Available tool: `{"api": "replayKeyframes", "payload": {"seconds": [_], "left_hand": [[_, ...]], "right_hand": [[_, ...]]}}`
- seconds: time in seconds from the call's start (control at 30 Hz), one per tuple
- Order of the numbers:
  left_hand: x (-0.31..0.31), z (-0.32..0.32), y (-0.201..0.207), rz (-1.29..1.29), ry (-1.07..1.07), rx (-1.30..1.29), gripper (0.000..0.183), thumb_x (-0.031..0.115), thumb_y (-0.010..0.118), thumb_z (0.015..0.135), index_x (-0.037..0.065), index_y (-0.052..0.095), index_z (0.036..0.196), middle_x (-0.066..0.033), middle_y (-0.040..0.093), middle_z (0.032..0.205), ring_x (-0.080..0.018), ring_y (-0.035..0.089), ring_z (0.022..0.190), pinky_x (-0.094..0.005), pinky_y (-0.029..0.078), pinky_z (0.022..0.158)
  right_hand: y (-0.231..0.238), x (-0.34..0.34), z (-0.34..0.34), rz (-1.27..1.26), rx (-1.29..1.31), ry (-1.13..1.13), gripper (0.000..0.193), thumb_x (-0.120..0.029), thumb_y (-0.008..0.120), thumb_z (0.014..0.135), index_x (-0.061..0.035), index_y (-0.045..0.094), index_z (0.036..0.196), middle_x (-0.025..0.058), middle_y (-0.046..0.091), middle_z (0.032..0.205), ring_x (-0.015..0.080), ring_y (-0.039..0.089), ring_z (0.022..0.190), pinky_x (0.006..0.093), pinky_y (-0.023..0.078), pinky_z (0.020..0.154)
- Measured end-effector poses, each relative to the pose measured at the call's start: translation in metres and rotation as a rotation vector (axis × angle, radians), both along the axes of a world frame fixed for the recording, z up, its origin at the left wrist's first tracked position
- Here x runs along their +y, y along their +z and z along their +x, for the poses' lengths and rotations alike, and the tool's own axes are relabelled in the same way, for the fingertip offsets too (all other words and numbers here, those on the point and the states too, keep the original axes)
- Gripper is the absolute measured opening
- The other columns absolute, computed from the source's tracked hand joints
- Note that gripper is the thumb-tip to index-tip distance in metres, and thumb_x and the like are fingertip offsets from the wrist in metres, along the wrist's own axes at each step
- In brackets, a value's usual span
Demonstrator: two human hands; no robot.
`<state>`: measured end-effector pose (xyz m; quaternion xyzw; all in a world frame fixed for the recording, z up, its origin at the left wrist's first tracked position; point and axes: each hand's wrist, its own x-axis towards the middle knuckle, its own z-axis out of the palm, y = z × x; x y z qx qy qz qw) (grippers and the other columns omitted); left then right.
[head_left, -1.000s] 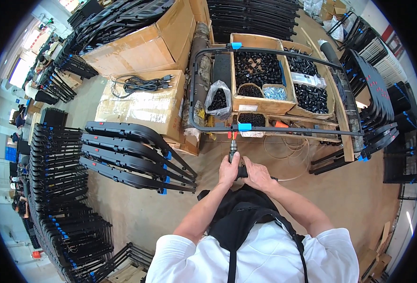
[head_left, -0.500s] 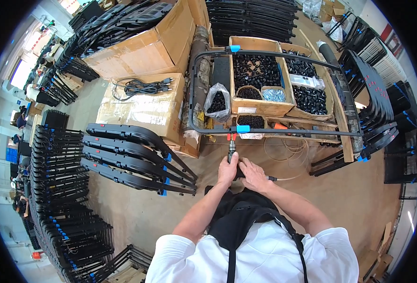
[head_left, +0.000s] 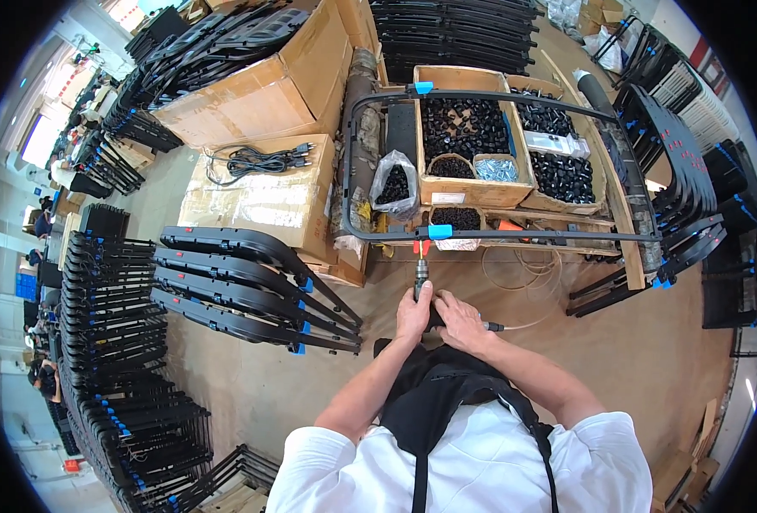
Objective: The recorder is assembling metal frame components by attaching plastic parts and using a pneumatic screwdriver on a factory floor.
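My left hand [head_left: 413,313] is wrapped round the body of an air drill [head_left: 420,272] held in front of my waist. Close beside it, my right hand [head_left: 461,321] is closed on the drill's rear part, where a hose fitting sticks out to the right. The drill's chuck points away from me, and its thin bit reaches the near bar of a black tubular frame [head_left: 550,234]. Whether the tip is inside the bar I cannot tell. A blue clip [head_left: 440,232] and a red piece [head_left: 424,248] are at that spot. The frame rests across the bench.
Under the frame stand a cardboard box [head_left: 521,192] of black plastic parts and a small tub [head_left: 456,218] of black screws. Curved black frames [head_left: 250,278] jut out at left, near a carton [head_left: 250,205] with cables. A clear air hose [head_left: 532,274] loops at right.
The drill and both hands have drawn slightly back toward me, so more of the bit shows between chuck and bar. The black frame stays in place.
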<state>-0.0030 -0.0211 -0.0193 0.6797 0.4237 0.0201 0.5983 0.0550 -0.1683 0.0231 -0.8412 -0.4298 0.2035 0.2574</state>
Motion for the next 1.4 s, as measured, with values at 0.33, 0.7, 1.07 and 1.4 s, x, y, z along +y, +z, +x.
{"api": "replayKeyframes", "payload": {"seconds": [0.33, 0.7, 1.07, 1.4], "left_hand": [[-0.031, 0.013, 0.007, -0.044, -0.032, -0.086, 0.056, 0.054, 0.063, 0.104, -0.001, 0.068, 0.099, -0.0068, 0.064, 0.085, -0.0182, 0.055, 0.083, -0.0386, 0.048, 0.077], [-0.032, 0.02, 0.0, -0.035, -0.015, -0.094, 0.056, 0.054, 0.063, 0.104, -0.001, 0.07, 0.101, -0.0071, 0.066, 0.086, -0.0182, 0.056, 0.081, -0.0384, 0.049, 0.076], [-0.03, 0.028, 0.008, 0.111, -0.065, 0.006, 0.067, 0.064, 0.058, 0.101, -0.002, 0.068, 0.11, -0.0305, 0.073, 0.106, -0.0471, 0.07, 0.107, -0.0524, 0.053, 0.093], [-0.034, 0.04, 0.014, 0.106, -0.091, 0.053, 0.067, 0.064, 0.058, 0.101, -0.002, 0.067, 0.112, -0.0302, 0.074, 0.108, -0.0465, 0.071, 0.108, -0.0521, 0.053, 0.095]], "right_hand": [[0.012, -0.031, 0.006, -0.105, -0.039, -0.078, 0.067, -0.018, 0.082, 0.078, -0.0002, 0.053, 0.136, 0.0236, 0.064, 0.115, 0.0431, 0.066, 0.111, 0.0522, 0.054, 0.096], [0.003, -0.035, 0.011, -0.057, -0.056, -0.078, 0.073, -0.016, 0.08, 0.078, 0.004, 0.047, 0.14, 0.0269, 0.067, 0.115, 0.0442, 0.068, 0.109, 0.052, 0.055, 0.095], [0.012, -0.027, 0.024, -0.156, -0.006, -0.101, 0.082, -0.018, 0.078, 0.08, 0.0051, 0.039, 0.148, 0.0317, 0.072, 0.112, 0.0476, 0.071, 0.105, 0.0539, 0.057, 0.091], [0.027, -0.026, 0.034, -0.259, -0.001, -0.105, 0.096, -0.025, 0.081, 0.081, 0.0029, 0.03, 0.157, 0.0328, 0.072, 0.113, 0.0488, 0.072, 0.103, 0.0554, 0.057, 0.091]]}}
